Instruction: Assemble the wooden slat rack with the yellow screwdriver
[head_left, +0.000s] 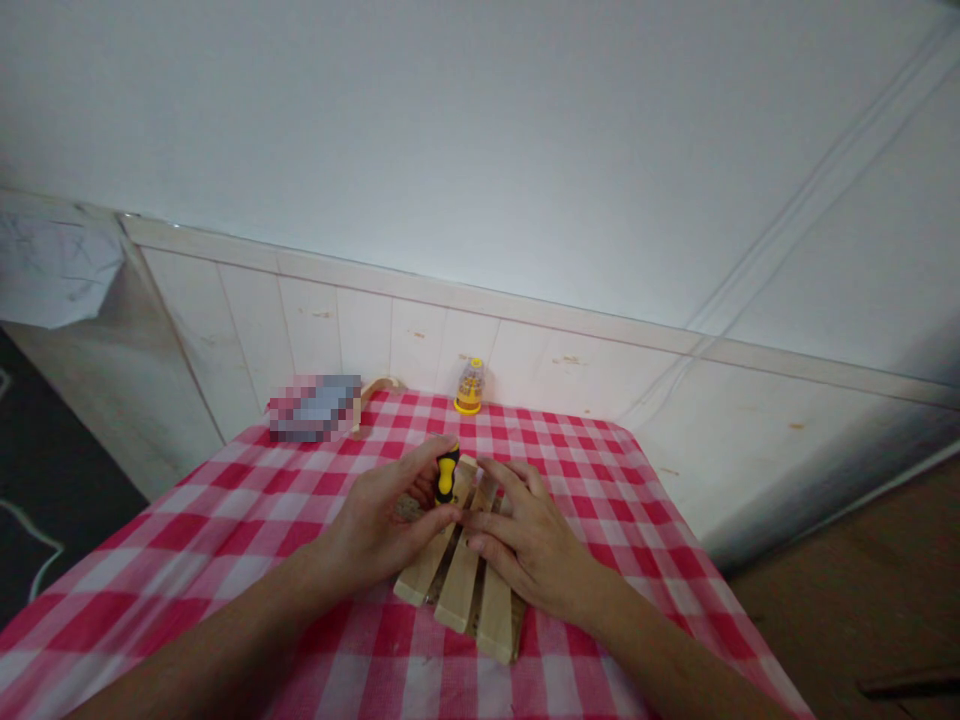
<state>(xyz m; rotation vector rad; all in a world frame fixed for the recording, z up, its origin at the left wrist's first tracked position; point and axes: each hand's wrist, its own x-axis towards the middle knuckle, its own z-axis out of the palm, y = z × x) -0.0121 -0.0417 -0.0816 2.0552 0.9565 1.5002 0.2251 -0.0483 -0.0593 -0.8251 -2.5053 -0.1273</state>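
Observation:
My left hand (390, 510) is closed around a short screwdriver (448, 473) with a yellow and black handle, held upright, tip downward. Its tip is hidden at the slats. Under both hands lies a small slatted wooden piece (459, 590), made of light strips side by side with narrow gaps. My right hand (525, 535) lies across the slats from the right, fingers stretched and apart, the fingertips close to the screwdriver's lower end. Whether those fingertips touch the screwdriver I cannot tell.
A red and white checked cloth (315, 600) covers the table. Near its far edge stand a clear container with a yellow base (469, 400), a curved wooden piece (369, 392) and a blurred-out flat object (315, 408). Behind them rises a white panelled wall (540, 350).

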